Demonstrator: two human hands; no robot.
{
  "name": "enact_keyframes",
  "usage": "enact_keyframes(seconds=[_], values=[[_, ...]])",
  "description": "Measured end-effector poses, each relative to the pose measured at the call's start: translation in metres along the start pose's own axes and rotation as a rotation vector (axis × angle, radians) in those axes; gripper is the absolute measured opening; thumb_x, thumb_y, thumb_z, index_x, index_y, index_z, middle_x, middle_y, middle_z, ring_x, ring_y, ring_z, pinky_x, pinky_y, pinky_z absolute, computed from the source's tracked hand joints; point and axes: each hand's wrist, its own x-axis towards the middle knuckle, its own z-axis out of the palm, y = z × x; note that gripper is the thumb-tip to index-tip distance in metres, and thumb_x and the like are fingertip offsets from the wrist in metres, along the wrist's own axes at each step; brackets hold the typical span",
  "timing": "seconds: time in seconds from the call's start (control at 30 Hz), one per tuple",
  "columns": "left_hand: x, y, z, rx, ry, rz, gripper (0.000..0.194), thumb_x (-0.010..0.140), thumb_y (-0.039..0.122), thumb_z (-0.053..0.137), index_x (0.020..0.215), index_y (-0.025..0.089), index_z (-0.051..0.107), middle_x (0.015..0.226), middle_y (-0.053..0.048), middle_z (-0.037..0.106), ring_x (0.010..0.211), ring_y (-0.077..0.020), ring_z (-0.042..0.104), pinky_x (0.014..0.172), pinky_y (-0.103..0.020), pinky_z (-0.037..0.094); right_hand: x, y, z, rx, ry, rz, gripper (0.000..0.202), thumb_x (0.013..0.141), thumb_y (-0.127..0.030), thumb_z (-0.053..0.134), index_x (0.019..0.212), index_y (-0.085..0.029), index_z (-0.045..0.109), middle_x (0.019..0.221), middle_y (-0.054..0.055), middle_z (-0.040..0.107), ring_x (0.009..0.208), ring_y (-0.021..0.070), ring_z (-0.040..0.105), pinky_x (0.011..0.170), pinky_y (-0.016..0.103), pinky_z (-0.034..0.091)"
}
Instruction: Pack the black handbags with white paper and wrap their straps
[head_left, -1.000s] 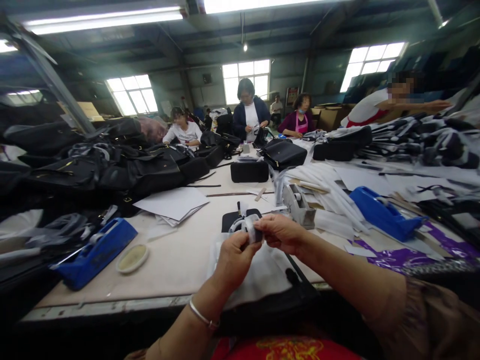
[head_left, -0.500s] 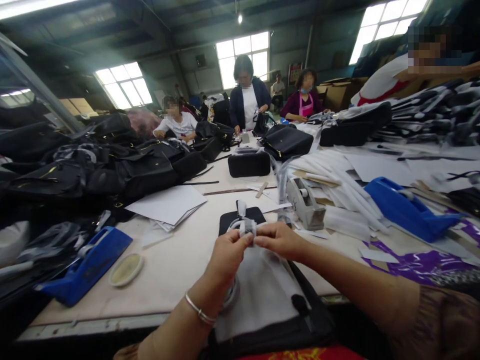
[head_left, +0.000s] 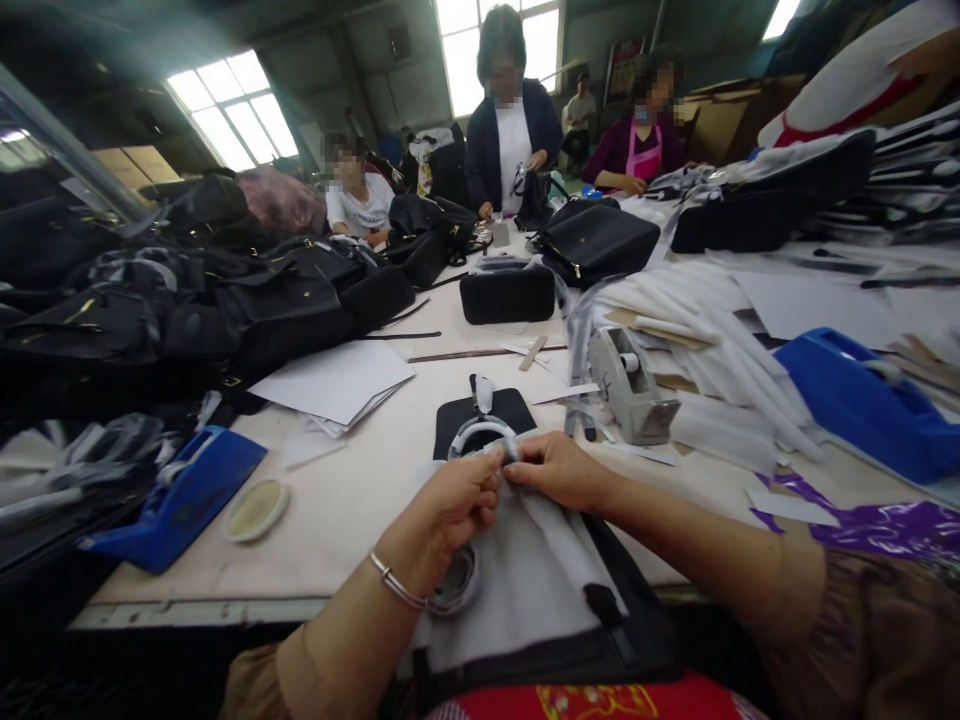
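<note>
A black bag [head_left: 517, 405] lies flat in front of me at the table's near edge, with a white sheet [head_left: 517, 580] over its near part. The bag's handle [head_left: 474, 430], wrapped in white padding, arches over the black panel. My left hand [head_left: 457, 500] is closed, thumb and finger pinching the wrapping at the handle's right end. Against it, my right hand [head_left: 559, 470] pinches the same spot; what lies between the fingertips is mostly hidden. A padded strap [head_left: 559, 545] runs down the right side. Under my left wrist a grey ring-shaped coil [head_left: 459, 590] shows in part.
A blue tape dispenser [head_left: 184, 500] and a round yellowish disc [head_left: 256, 510] are at left, near white sheets [head_left: 337, 385]. To the right stand a grey tape dispenser [head_left: 634, 390] and another blue dispenser [head_left: 862, 400]. Black bags [head_left: 277, 320] pile up at left; co-workers stand beyond.
My left hand has shifted slightly down and its lower fingers are more curled. More of the handle's arch shows above the hands. The view has tilted down.
</note>
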Motion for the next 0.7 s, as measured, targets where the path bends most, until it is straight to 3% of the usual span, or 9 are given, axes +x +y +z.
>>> enact_keyframes(seconds=[0.13, 0.2, 0.3, 0.4, 0.5, 0.7], values=[[0.011, -0.006, 0.003, -0.053, 0.087, -0.025, 0.042, 0.069, 0.043, 0.082, 0.076, 0.019, 0.049, 0.052, 0.011, 0.036, 0.041, -0.0026, 0.027, 0.042, -0.017, 0.016, -0.004, 0.005, 0.007, -0.502, 0.032, -0.23, 0.022, 0.088, -0.022, 0.057, 0.068, -0.015, 0.059, 0.069, 0.002, 0.056, 0.067, 0.014, 0.048, 0.065, 0.027, 0.035], [0.013, -0.014, 0.005, 0.023, 0.114, 0.041, 0.042, 0.07, 0.046, 0.08, 0.071, 0.019, 0.048, 0.05, 0.01, 0.037, 0.041, -0.0038, 0.028, 0.042, -0.019, 0.017, -0.01, 0.001, 0.007, -0.696, -0.004, -0.243, 0.019, 0.093, -0.024, 0.055, 0.081, -0.013, 0.065, 0.082, 0.008, 0.064, 0.075, 0.0176, 0.055, 0.07, 0.029, 0.039], [0.013, -0.025, 0.007, 0.281, 0.198, 0.211, 0.038, 0.077, 0.048, 0.071, 0.065, 0.019, 0.051, 0.046, 0.008, 0.038, 0.041, -0.0059, 0.03, 0.043, -0.023, 0.018, -0.022, -0.01, -0.003, -0.846, -0.023, -0.134, 0.025, 0.094, -0.034, 0.058, 0.088, -0.013, 0.069, 0.088, 0.013, 0.068, 0.079, 0.0219, 0.061, 0.071, 0.031, 0.041], [0.014, -0.032, 0.007, 0.493, 0.242, 0.329, 0.035, 0.081, 0.045, 0.065, 0.063, 0.018, 0.056, 0.046, 0.006, 0.041, 0.045, -0.0081, 0.033, 0.046, -0.024, 0.021, -0.038, -0.023, -0.019, -0.775, -0.024, 0.047, 0.034, 0.09, -0.047, 0.062, 0.092, -0.014, 0.072, 0.08, 0.011, 0.07, 0.076, 0.023, 0.063, 0.068, 0.03, 0.04], [0.015, -0.035, 0.005, 0.598, 0.257, 0.378, 0.035, 0.082, 0.045, 0.063, 0.061, 0.018, 0.056, 0.046, 0.005, 0.042, 0.048, -0.0098, 0.036, 0.048, -0.025, 0.022, -0.058, -0.035, -0.025, -0.62, -0.143, 0.202, 0.045, 0.086, -0.053, 0.064, 0.105, -0.013, 0.073, 0.073, 0.008, 0.071, 0.067, 0.0214, 0.064, 0.061, 0.029, 0.039], [0.013, -0.045, 0.004, 0.673, 0.222, 0.401, 0.024, 0.075, 0.037, 0.067, 0.065, 0.017, 0.061, 0.049, 0.005, 0.043, 0.048, -0.0091, 0.035, 0.049, -0.025, 0.021, -0.084, -0.048, -0.005, -0.466, -0.232, 0.352, 0.078, 0.073, -0.042, 0.075, 0.137, -0.002, 0.055, 0.072, 0.005, 0.069, 0.066, 0.0195, 0.062, 0.057, 0.026, 0.041]])
